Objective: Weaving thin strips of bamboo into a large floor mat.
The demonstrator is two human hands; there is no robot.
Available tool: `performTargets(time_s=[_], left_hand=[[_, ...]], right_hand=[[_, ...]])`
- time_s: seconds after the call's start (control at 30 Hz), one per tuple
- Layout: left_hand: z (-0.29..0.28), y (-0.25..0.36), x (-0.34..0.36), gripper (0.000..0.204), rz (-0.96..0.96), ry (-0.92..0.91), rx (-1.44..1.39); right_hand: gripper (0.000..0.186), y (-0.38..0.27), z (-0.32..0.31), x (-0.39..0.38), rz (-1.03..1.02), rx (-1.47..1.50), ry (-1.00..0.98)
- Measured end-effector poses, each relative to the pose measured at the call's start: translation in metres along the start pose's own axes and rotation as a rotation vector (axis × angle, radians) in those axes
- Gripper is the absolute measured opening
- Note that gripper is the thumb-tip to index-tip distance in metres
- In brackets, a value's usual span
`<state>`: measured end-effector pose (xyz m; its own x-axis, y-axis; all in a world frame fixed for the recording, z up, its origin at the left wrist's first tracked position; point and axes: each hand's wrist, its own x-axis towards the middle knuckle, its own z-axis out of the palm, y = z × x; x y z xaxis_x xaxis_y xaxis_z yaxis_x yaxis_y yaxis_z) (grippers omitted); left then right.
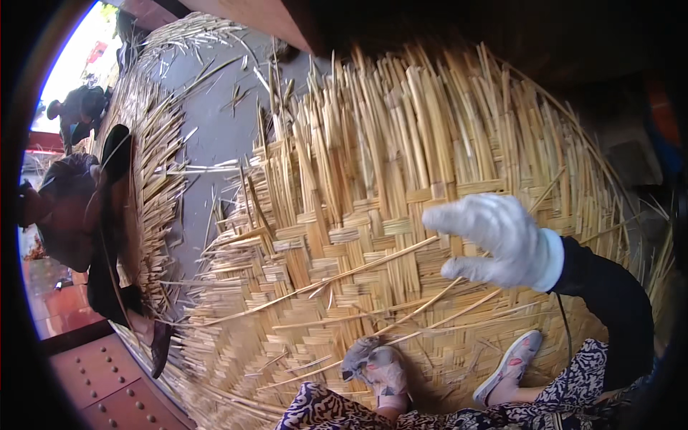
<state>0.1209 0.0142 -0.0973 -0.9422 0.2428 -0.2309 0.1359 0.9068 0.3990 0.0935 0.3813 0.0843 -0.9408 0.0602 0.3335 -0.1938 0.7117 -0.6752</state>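
Observation:
My right hand (494,240), in a white glove, reaches in from the right above a large woven mat (401,251) of flat, straw-coloured strips, perhaps split reed or bamboo. Its fingers stretch left with the thumb apart, and nothing shows between them. Whether it touches the mat I cannot tell. Below the hand, a few long loose strips (358,272) lie slantwise across the weave. Toward the far side, the unwoven strip ends (401,136) stand out side by side. My left hand is not in view.
My patterned shoes (512,365) rest on the mat, a grey crumpled-looking thing (360,352) beside the left one. At left, a person (68,208) bends near another mat edge (147,193); another person (82,107) is beyond. Strip scraps litter the grey floor (215,115). A studded red panel (111,380) stands lower left.

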Motion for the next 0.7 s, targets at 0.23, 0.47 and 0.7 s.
performTargets(time_s=[0.23,0.47,0.7], left_hand=[[-0.008,-0.001,-0.017,0.03,-0.083,0.003,-0.015],[-0.018,0.005,-0.033,0.029,-0.178,-0.02,-0.009],[-0.019,0.01,-0.039,0.029,-0.255,-0.007,-0.034]], right_hand=[[0.039,0.049,0.059,-0.051,-0.211,-0.195,-0.212],[0.028,0.077,0.063,-0.053,-0.222,-0.058,-0.234],[0.02,0.091,0.076,-0.048,-0.302,0.061,-0.219]])
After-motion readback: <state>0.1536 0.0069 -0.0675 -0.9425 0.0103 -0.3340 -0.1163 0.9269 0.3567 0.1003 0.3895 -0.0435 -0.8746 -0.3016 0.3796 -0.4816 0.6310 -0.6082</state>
